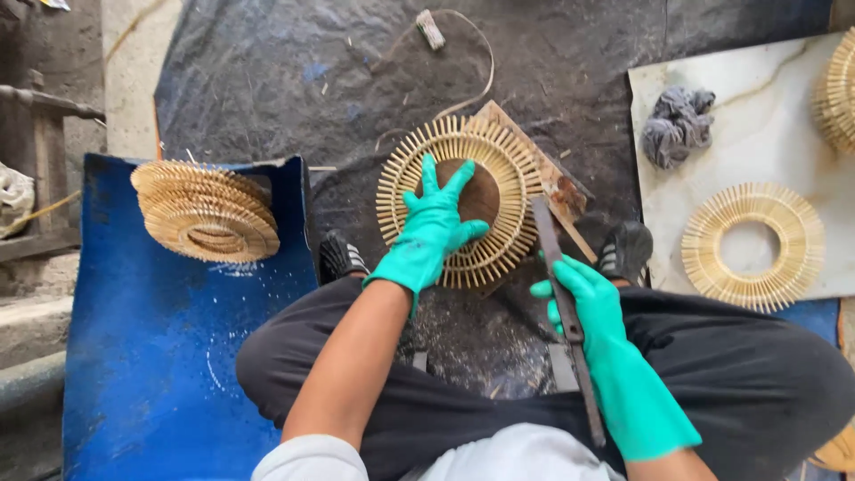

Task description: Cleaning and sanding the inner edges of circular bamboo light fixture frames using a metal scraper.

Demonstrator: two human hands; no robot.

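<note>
We see the round sunburst ring of pale bamboo sticks (460, 201) lying flat on a small wooden board (557, 183) on the dark ground sheet (267, 80), between the person's 2 shoes. The left hand (434, 228), in a green rubber glove, lies on the ring with fingers (430, 175) spread open, pressing rather than gripping, palm over the ring's lower left and fingertips reaching its dark centre. The right hand (583, 298), gloved alike, is closed around the long flat dark metal blade (563, 294). The blade's long axis runs almost straight away from the body, and its far tip sits just beside the ring's right edge, so the right hand's tool is the nearer to that edge.
</note>
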